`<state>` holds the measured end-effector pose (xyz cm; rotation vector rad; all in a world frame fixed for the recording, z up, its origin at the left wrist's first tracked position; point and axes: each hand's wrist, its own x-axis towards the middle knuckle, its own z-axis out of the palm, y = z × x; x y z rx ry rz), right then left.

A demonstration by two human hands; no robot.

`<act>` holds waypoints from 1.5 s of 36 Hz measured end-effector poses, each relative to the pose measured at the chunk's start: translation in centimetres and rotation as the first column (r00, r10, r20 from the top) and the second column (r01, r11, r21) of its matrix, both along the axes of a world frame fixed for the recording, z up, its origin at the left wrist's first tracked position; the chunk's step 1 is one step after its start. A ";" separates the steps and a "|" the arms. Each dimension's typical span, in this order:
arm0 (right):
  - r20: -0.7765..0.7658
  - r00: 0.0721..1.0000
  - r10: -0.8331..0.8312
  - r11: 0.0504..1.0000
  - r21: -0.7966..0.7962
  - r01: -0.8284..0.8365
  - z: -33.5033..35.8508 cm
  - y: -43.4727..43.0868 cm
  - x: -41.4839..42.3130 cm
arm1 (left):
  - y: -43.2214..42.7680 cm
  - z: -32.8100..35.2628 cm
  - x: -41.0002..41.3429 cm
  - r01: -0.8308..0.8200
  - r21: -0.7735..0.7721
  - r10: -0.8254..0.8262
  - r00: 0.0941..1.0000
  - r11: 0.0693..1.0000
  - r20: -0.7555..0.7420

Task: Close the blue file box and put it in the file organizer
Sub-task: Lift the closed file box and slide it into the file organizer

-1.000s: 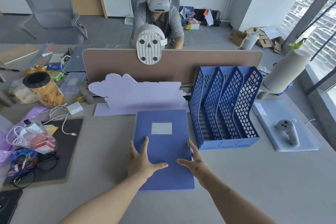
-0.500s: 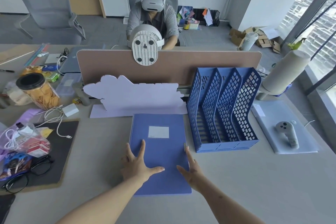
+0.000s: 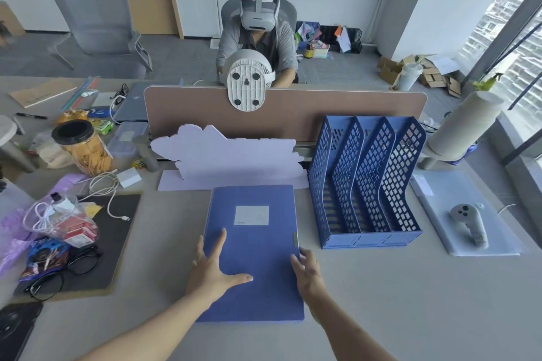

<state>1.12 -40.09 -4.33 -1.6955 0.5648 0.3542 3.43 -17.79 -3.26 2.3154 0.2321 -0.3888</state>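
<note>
The blue file box (image 3: 255,246) lies flat on the desk in front of me, lid down, a white label on top and a small clasp on its right edge. My left hand (image 3: 212,268) rests flat on the lid near its left edge, fingers spread. My right hand (image 3: 308,271) sits at the box's right edge, just below the clasp, fingers apart and touching the side. The blue mesh file organizer (image 3: 365,182) stands upright to the right of the box, its three slots holding nothing.
A lilac cloud-shaped board (image 3: 225,158) stands behind the box against the brown desk divider (image 3: 293,114). Left: a black mat (image 3: 117,240) with glasses, cables, a snack jar (image 3: 83,148). Right: a controller (image 3: 469,221) on a pale folder. A person with a headset sits opposite.
My right hand has slid from the lid's top onto the box's right edge. The left hand stays flat on the lid. The view has tilted slightly.
</note>
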 end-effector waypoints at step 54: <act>0.501 0.864 0.045 0.669 -0.658 0.347 23.6 -11.4 1.5 | -21.1 23.1 14.6 0.464 -0.655 -0.412 0.877 0.596 0.246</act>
